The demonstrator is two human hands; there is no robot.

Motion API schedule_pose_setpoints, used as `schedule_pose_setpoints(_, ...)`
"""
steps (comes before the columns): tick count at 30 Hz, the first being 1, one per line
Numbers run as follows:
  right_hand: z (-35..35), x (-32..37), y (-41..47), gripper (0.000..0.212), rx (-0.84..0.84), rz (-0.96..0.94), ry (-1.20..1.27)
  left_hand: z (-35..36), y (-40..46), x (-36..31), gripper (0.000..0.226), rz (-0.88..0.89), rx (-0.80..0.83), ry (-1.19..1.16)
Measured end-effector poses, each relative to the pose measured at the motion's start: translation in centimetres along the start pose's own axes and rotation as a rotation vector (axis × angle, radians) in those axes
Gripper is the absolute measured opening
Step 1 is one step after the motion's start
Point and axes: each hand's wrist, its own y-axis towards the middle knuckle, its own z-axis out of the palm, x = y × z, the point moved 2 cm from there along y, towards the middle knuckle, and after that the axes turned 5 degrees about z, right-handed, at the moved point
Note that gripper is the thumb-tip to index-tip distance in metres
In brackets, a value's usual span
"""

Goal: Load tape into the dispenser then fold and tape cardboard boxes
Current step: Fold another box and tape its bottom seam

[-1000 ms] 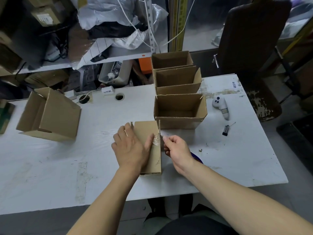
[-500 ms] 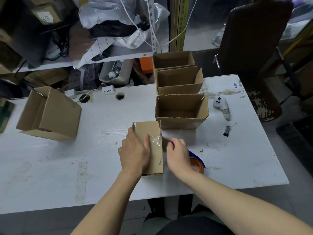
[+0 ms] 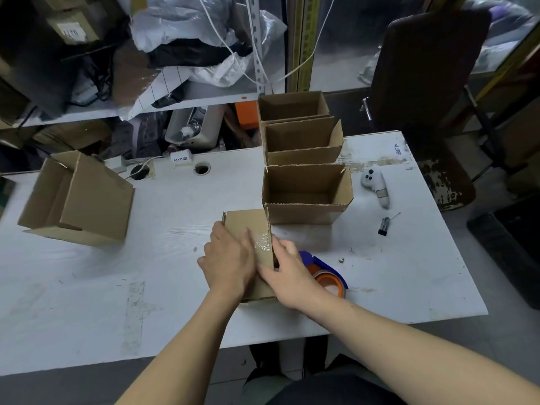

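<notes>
Cardboard box [image 3: 248, 229]: clear tape strip [image 3: 262, 241] over its edge.
Left hand [image 3: 229, 260]: flat, pressing the top.
Right hand [image 3: 287, 273]: fingers flat, pressing its side.
Risk: uneven rubbing leaves tape wrinkled, lifting.

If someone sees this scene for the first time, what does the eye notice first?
First, the left hand and the right hand pressing on a small brown cardboard box with clear tape at the near middle of the white table. Behind it runs a row of three open brown cardboard boxes, and a blue and orange tape dispenser lies by the right hand.
</notes>
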Motion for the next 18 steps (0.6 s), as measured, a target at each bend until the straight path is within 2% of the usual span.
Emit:
schedule_pose_setpoints(2,-0.1,-0.4,-0.7,0.060,-0.092,-0.044,0.056,0.0,-0.1,-0.1,0.050,-0.012,-0.012,-0.039)
schedule_pose_setpoints(4,-0.2,-0.9,-1.1,0.058,-0.158,-0.053,0.085,-0.1,-0.4,-0.3,0.068,0.001,0.002,-0.036)
schedule_pose_setpoints(6,-0.6,-1.0,-0.9,0.066,-0.100,-0.002,0.124,-0.2,-0.6,-0.5,0.087,0.022,0.023,0.011)
schedule_pose_setpoints(8,-1.1,-0.8,-0.5,0.073,0.020,0.025,0.094,0.0,-0.6,-0.5,0.087,0.032,0.025,0.035)
schedule_pose_setpoints(10,-1.4,-0.6,-0.6,0.072,0.060,-0.002,0.029,0.2,-0.5,-0.4,0.080,0.039,0.025,0.011)
schedule_pose_setpoints(12,-1.6,-0.4,-1.0,0.065,0.004,-0.043,0.004,0.3,-0.4,0.1,0.075,0.050,0.042,-0.068)
schedule_pose_setpoints(16,-1.1,-0.8,-1.7,0.060,-0.133,-0.054,-0.023,-0.2,-0.5,1.3,0.102,0.092,0.142,-0.159)
schedule_pose_setpoints(18,-0.8,-0.9,-1.9,0.058,-0.163,-0.125,-0.145,-0.2,-0.7,1.4,0.103,0.112,0.166,-0.183)
